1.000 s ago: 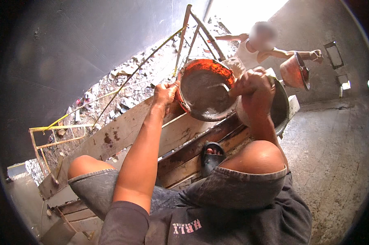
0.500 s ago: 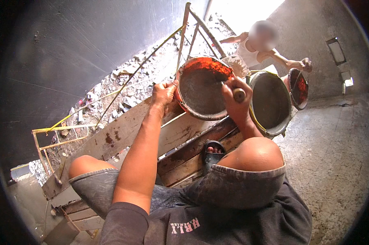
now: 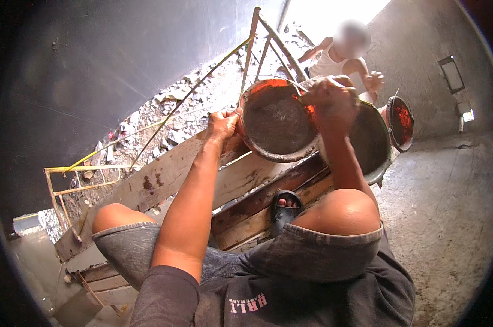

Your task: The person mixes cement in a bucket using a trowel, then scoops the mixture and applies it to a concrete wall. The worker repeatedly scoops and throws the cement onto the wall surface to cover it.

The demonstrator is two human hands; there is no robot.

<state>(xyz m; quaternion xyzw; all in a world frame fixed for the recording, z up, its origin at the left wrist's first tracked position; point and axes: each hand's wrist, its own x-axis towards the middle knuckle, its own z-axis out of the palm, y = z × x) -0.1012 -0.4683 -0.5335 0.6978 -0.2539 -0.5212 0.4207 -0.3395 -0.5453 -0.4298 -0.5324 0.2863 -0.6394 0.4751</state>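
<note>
My left hand [image 3: 222, 124] is closed on the left rim of an orange bucket [image 3: 279, 122], its fingers over the edge. Wet grey mortar fills much of the bucket, and dark smears coat its inner wall. At the bucket's upper right is my right hand [image 3: 331, 101], blurred by motion and curled round a trowel that is mostly hidden. Just right of the bucket stands a larger tub [image 3: 382, 169] of grey mortar, partly covered by my right forearm.
A smaller orange-lined bucket [image 3: 402, 122] is beyond the tub, near a person [image 3: 328, 65] in a white sleeveless top. Below me are scaffold planks [image 3: 148, 188]. Metal scaffold frames [image 3: 256, 49] rise ahead and at left. Rubble [image 3: 173, 103] lies along the dark wall [image 3: 94, 82].
My right hand has moved up and to the right, to the bucket's upper rim. My left hand keeps its grip. The other person's outstretched arm has drawn in.
</note>
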